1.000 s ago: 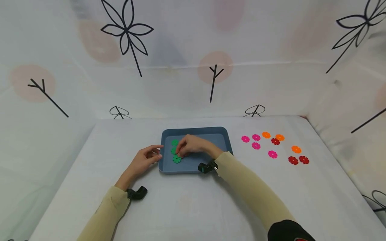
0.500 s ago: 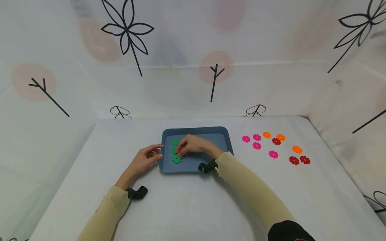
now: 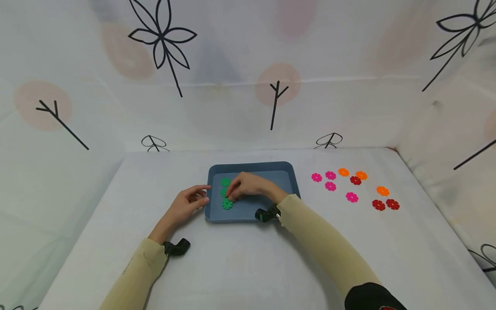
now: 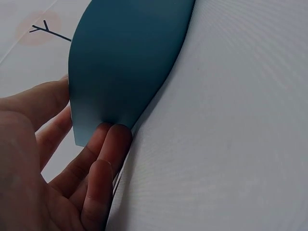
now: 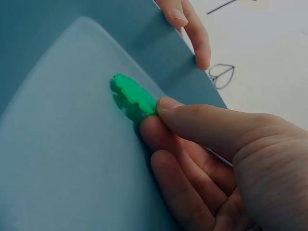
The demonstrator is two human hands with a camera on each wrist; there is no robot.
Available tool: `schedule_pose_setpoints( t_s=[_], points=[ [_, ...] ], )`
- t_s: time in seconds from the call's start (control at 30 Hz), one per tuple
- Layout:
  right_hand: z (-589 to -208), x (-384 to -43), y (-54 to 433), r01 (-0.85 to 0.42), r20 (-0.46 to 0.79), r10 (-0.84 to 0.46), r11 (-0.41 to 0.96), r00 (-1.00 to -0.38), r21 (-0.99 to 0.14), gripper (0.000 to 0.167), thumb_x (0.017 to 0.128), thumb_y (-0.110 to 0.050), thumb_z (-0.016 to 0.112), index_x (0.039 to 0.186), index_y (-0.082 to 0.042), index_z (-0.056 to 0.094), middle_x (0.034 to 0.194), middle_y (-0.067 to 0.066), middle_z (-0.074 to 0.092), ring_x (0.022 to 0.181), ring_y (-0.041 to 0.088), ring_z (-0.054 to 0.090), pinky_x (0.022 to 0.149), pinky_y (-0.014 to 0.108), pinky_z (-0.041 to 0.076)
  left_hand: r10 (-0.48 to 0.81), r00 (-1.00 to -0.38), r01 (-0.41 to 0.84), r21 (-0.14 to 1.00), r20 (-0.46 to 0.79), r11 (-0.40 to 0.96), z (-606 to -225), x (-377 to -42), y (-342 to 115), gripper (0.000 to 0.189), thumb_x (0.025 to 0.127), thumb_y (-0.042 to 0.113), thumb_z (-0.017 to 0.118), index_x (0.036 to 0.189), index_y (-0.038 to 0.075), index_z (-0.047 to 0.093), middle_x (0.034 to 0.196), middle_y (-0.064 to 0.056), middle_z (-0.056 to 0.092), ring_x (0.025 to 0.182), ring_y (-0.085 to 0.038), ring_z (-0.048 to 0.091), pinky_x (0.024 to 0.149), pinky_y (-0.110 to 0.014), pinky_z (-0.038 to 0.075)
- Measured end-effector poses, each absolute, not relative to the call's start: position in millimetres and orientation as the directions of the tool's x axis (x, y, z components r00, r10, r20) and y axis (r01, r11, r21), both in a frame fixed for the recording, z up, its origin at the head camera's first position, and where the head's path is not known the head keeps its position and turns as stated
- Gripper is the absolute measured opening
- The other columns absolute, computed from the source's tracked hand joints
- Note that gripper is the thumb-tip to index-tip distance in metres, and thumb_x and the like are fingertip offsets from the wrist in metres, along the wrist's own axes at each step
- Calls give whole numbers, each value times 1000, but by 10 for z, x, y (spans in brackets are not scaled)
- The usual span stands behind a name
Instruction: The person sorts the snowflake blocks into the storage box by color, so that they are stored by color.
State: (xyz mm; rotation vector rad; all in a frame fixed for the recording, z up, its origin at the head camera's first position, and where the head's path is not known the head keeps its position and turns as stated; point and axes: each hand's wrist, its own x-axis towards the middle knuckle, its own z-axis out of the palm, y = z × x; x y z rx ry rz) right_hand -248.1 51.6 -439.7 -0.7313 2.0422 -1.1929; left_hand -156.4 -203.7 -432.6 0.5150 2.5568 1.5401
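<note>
A grey-blue tray (image 3: 253,213) lies on the white-covered table. Three green notched discs (image 3: 225,182) show in a column at its left side. My right hand (image 3: 248,186) reaches over the tray. In the right wrist view, its thumb and forefinger pinch the edge of a green notched disc (image 5: 134,95), which is tilted close to the tray floor. My left hand (image 3: 190,202) holds the tray's left edge; in the left wrist view, several curled fingertips (image 4: 115,139) touch the outer wall and another digit reaches the rim. My right fingers partly cover the middle disc.
Right of the tray lie several loose flower-shaped discs: pink discs (image 3: 330,186), orange discs (image 3: 382,190) and red discs (image 3: 378,205). A patterned cloth wall (image 3: 217,116) rises behind the table. Dark wrist devices (image 3: 177,247) sit on both wrists.
Both hands, the tray and the discs stay in place. The head view shifts very slightly.
</note>
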Motion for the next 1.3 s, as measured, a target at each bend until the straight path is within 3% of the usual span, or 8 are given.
schedule_pose_setpoints(
  t_s=[0.57,0.73,1.03,1.3],
  points=[
    [-4298,-2507,581,-132,-264,-761,414,-592,-900,22,88,-9,76,110,-3,76,99,4,75,92,17,70,78,34,56,350,-932,240,878,90,414,-4335,-1579,-2040,39,97,7,66,133,-5,59,105,-18,62,82,-21,62,66,-27,47],
    [-4211,-2552,725,-160,-235,-758,407,-609,-899,26,88,-4,75,113,0,74,103,4,74,94,17,69,79,33,56,352,-932,236,878,84,417,-4334,-1581,-2044,39,97,8,66,133,-5,59,105,-18,63,82,-20,61,66,-27,47],
    [-4038,-2597,1193,-225,-123,-684,396,-719,-890,25,92,-4,70,115,3,72,107,7,73,97,21,68,87,36,52,350,-933,243,867,85,436,-4330,-1548,-2055,40,97,9,66,134,-5,58,106,-18,62,83,-22,61,66,-27,47],
    [-3950,-2581,1704,-249,-24,-502,469,-865,-847,20,95,-3,65,112,0,75,111,11,72,104,25,66,93,43,49,350,-932,246,869,91,430,-4339,-1556,-2035,39,97,9,66,134,-3,59,106,-17,62,82,-17,60,65,-27,46]
  ],
)
